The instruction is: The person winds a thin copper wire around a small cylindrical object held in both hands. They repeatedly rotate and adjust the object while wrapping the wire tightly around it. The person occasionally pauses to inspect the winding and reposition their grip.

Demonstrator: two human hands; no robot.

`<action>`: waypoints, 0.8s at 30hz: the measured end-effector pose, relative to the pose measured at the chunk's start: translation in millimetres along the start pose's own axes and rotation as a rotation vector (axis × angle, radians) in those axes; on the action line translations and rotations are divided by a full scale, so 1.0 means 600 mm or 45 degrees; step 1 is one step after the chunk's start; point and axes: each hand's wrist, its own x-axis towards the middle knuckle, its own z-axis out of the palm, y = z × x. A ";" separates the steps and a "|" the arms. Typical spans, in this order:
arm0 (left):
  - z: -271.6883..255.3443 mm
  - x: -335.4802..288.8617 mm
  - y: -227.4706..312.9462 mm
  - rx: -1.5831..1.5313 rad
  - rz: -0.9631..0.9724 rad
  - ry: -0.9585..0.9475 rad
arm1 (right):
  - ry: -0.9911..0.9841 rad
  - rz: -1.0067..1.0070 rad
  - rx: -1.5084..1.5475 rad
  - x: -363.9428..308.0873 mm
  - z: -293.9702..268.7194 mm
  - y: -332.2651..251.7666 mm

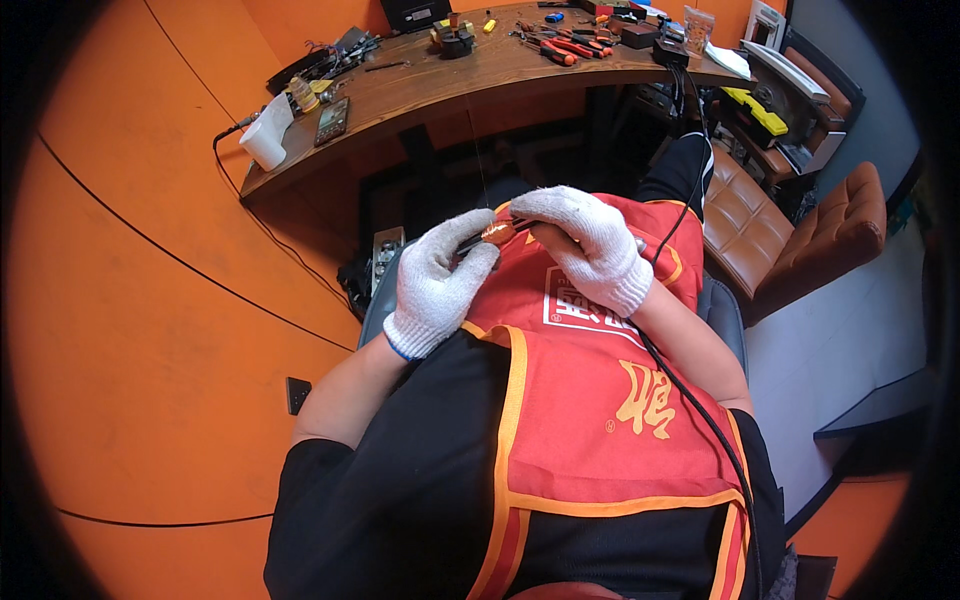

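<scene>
Between my two hands, above my lap, is a small copper-coloured wire coil on a dark piece that is mostly hidden by my fingers. A thin wire rises from it toward the table. My left hand, in a white knitted glove, pinches the coil piece from the left with thumb and fingers. On the other side my right hand, gloved too, is closed round the dark end of the same piece. A red apron with orange edging lies beneath both hands.
The curved wooden table ahead carries red-handled pliers, a phone, a white paper roll and a black-and-yellow stand. A black cable runs along my right side. Brown chair at right; orange wall at left.
</scene>
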 end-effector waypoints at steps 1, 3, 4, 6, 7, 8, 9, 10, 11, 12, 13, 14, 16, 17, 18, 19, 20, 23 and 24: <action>0.000 0.000 -0.001 -0.006 0.020 0.000 | -0.002 0.108 0.093 -0.002 0.001 -0.004; 0.000 -0.001 -0.003 0.007 0.067 0.003 | 0.002 0.332 0.291 -0.007 0.001 -0.013; 0.000 -0.001 -0.004 0.027 0.093 0.007 | 0.003 0.484 0.364 -0.008 0.000 -0.015; -0.001 0.001 -0.005 0.106 0.153 -0.006 | -0.045 0.751 0.519 -0.009 -0.003 -0.017; -0.002 0.002 -0.004 0.164 0.186 -0.022 | -0.089 0.719 0.492 -0.009 -0.004 -0.016; -0.004 0.003 -0.003 0.226 0.227 -0.039 | -0.092 0.667 0.458 -0.008 -0.005 -0.014; -0.006 0.006 -0.002 0.280 0.253 -0.063 | -0.096 0.615 0.425 -0.007 -0.005 -0.012; -0.009 0.008 0.000 0.337 0.288 -0.090 | -0.104 0.595 0.399 -0.006 -0.006 -0.011; -0.011 0.010 0.003 0.394 0.323 -0.117 | -0.117 0.565 0.371 -0.007 -0.007 -0.010; -0.014 0.013 0.007 0.458 0.330 -0.148 | -0.136 0.567 0.350 -0.006 -0.009 -0.010; -0.017 0.014 0.011 0.523 0.338 -0.177 | -0.164 0.581 0.332 -0.006 -0.010 -0.010; -0.019 0.015 0.015 0.584 0.358 -0.202 | -0.163 0.573 0.330 -0.006 -0.011 -0.011; -0.021 0.017 0.021 0.666 0.337 -0.242 | -0.179 0.583 0.339 -0.005 -0.013 -0.013; -0.022 0.017 0.024 0.699 0.330 -0.260 | -0.186 0.580 0.328 -0.005 -0.014 -0.014; -0.022 0.017 0.026 0.731 0.306 -0.268 | -0.195 0.575 0.324 -0.005 -0.013 -0.015; -0.022 0.017 0.028 0.758 0.277 -0.275 | -0.195 0.564 0.322 -0.005 -0.012 -0.016; -0.021 0.017 0.029 0.778 0.254 -0.281 | -0.174 0.546 0.316 -0.005 -0.011 -0.015; -0.022 0.019 0.028 0.733 0.268 -0.290 | -0.123 0.464 0.284 -0.005 -0.004 -0.013; -0.023 0.020 0.027 0.706 0.255 -0.292 | -0.130 0.430 0.257 -0.005 -0.004 -0.011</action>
